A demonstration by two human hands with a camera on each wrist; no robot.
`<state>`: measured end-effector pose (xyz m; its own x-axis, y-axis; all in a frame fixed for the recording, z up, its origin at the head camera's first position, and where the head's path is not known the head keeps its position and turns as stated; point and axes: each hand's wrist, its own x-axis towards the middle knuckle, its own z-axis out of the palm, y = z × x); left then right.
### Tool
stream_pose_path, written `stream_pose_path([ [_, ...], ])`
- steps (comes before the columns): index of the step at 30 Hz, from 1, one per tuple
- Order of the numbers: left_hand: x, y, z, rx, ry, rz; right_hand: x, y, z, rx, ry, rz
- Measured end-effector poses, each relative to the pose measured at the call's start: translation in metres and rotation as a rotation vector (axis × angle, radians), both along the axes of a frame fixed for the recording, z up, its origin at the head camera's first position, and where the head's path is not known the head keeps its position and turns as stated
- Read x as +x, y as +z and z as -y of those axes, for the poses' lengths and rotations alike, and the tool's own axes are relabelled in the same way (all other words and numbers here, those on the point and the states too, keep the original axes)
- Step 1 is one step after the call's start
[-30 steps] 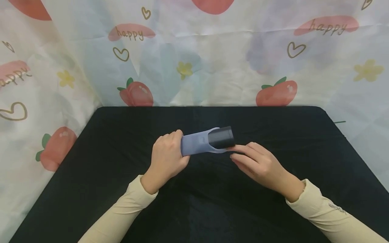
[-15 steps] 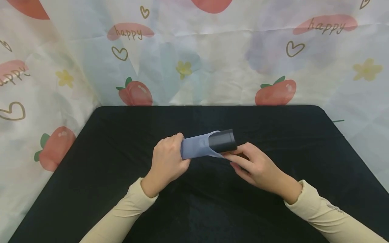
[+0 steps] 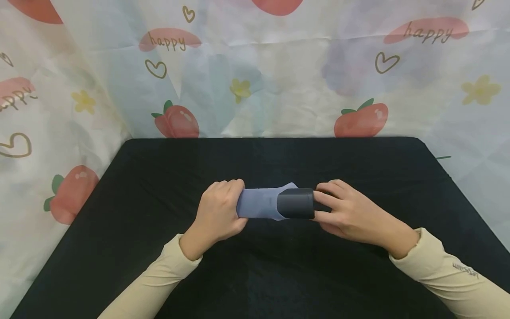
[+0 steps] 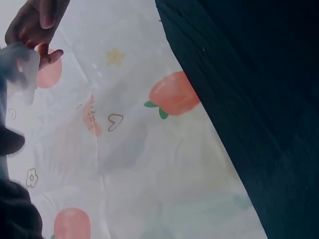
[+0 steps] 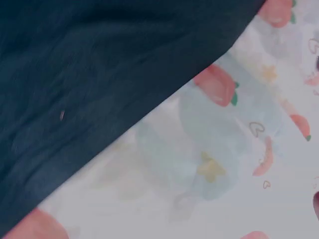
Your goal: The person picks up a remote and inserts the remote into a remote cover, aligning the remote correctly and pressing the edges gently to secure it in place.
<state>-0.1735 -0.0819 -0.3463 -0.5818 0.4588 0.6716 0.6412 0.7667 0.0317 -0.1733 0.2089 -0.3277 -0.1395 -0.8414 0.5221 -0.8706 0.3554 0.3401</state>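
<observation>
A long blue-grey object with a dark, rounded end [image 3: 295,204] is held level above the table; its exact kind cannot be told. My left hand [image 3: 219,210] grips the blue-grey end, the fingers wrapped over it. At the dark end, my right hand [image 3: 348,212] has its fingertips and thumb at the edges, seemingly pinching it. The left wrist view shows a translucent pale part [image 4: 25,74] near the right hand [image 4: 37,22], with dark left fingers [image 4: 11,141] along the left edge. Only a fingertip [image 5: 316,203] shows in the right wrist view.
A black cloth covers the table [image 3: 255,274]. Behind it and along the sides hangs a pale curtain [image 3: 279,88] printed with fruit, hearts, flowers and the word happy.
The object has turned from a slant to level and come slightly nearer. My right hand has shifted from beneath the dark end to its outer tip. My left hand keeps its grip.
</observation>
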Motion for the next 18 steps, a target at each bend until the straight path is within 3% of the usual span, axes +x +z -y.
stream_pose_path([
  [4, -0.003, 0.001, 0.004, -0.053, -0.042, -0.028, -0.008, 0.003, -0.008, 0.085, -0.002, -0.146],
  [7, -0.005, 0.001, 0.005, -0.085, -0.036, -0.057, -0.014, 0.004, -0.011, 0.072, 0.036, -0.242],
  [13, -0.013, -0.003, 0.007, -0.145, -0.005, -0.148, -0.027, 0.001, -0.007, -0.016, 0.134, -0.3],
  [18, -0.019, -0.008, 0.009, -0.176, -0.013, -0.196, -0.032, 0.001, -0.005, -0.002, 0.138, -0.317],
])
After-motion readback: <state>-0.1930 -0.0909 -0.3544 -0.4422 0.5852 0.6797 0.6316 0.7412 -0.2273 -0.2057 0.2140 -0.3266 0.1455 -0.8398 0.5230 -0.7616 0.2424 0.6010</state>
